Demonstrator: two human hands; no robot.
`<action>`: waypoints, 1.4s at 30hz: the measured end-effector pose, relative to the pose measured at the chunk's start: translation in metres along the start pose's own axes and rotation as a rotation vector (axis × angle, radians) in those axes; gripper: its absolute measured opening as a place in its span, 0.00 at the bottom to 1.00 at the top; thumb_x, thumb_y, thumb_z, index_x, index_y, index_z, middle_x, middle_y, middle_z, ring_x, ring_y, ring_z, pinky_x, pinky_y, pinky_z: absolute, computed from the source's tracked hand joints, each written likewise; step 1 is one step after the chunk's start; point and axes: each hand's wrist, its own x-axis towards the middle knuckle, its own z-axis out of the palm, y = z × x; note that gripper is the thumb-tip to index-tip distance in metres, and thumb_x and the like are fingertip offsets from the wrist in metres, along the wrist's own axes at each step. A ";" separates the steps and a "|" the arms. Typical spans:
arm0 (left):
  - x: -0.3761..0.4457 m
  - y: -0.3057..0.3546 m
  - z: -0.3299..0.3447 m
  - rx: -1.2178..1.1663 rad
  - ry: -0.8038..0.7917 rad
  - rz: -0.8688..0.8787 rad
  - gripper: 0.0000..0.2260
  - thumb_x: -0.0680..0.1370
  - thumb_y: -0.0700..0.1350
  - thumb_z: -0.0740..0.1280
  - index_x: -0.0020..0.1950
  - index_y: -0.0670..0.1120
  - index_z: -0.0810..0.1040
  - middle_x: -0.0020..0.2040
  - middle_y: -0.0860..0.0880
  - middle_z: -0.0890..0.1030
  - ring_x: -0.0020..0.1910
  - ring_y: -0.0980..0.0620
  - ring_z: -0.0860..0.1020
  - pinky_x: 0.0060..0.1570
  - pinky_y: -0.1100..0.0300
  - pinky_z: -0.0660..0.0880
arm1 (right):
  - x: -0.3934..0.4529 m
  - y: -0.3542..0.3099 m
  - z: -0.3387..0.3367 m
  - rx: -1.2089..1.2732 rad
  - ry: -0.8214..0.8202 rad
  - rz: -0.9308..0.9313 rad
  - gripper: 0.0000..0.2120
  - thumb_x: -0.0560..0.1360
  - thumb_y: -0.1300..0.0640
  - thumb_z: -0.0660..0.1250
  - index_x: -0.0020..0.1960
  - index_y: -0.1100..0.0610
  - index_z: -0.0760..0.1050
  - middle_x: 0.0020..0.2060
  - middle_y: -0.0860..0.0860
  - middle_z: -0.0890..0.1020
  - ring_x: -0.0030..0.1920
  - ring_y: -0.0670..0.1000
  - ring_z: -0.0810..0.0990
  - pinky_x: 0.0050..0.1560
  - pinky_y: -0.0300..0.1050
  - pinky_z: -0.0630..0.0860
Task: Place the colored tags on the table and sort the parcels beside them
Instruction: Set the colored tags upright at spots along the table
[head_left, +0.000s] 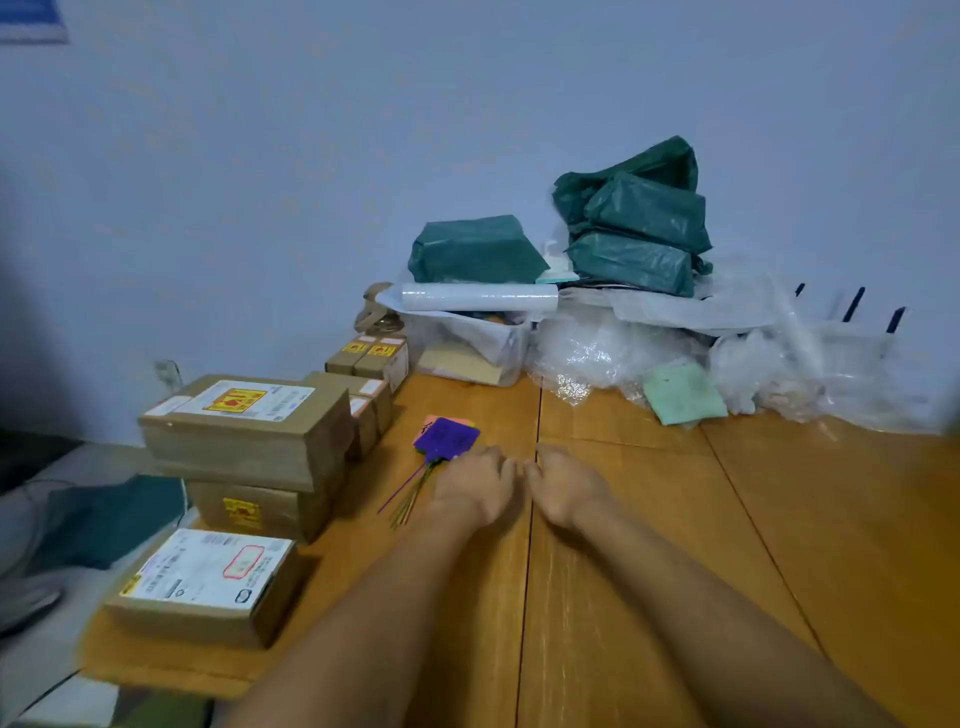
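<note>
A small stack of colored tags (448, 437), purple on top with pink and green under it, lies on the wooden table (675, 519), thin stems trailing toward me. My left hand (475, 480) rests just right of the tags, fingers curled, touching the stack's edge. My right hand (566, 483) sits beside it, fingers curled, holding nothing I can see. Brown cardboard parcels (249, 426) are stacked at the table's left, one with a white label (208, 571) nearest me. Small boxes (371, 358) stand behind them.
Green plastic-wrapped parcels (639, 228) and another (475, 249) pile up at the back against the wall, over a roll of film (478, 297), a clear bin (467, 348) and crumpled plastic bags (753, 353). A light green pouch (683, 392) lies at the back.
</note>
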 end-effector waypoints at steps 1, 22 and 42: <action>-0.004 -0.004 -0.002 -0.011 0.015 -0.009 0.17 0.83 0.53 0.56 0.60 0.44 0.79 0.64 0.40 0.80 0.63 0.39 0.78 0.61 0.48 0.73 | -0.003 -0.002 0.001 -0.008 -0.010 0.002 0.22 0.83 0.45 0.53 0.65 0.58 0.75 0.66 0.59 0.79 0.65 0.61 0.78 0.62 0.52 0.74; -0.023 -0.069 -0.013 0.246 0.007 -0.422 0.16 0.84 0.46 0.58 0.70 0.45 0.75 0.67 0.44 0.77 0.67 0.44 0.75 0.62 0.48 0.74 | -0.036 -0.049 0.049 0.099 -0.099 -0.046 0.24 0.82 0.45 0.53 0.69 0.57 0.74 0.66 0.56 0.79 0.64 0.58 0.79 0.64 0.53 0.76; -0.083 0.011 0.003 -0.313 0.265 -0.145 0.08 0.85 0.50 0.53 0.61 0.51 0.66 0.46 0.46 0.86 0.45 0.39 0.84 0.41 0.46 0.75 | -0.008 -0.063 0.023 0.749 0.231 0.269 0.13 0.66 0.57 0.71 0.28 0.62 0.71 0.25 0.57 0.77 0.29 0.53 0.72 0.33 0.47 0.72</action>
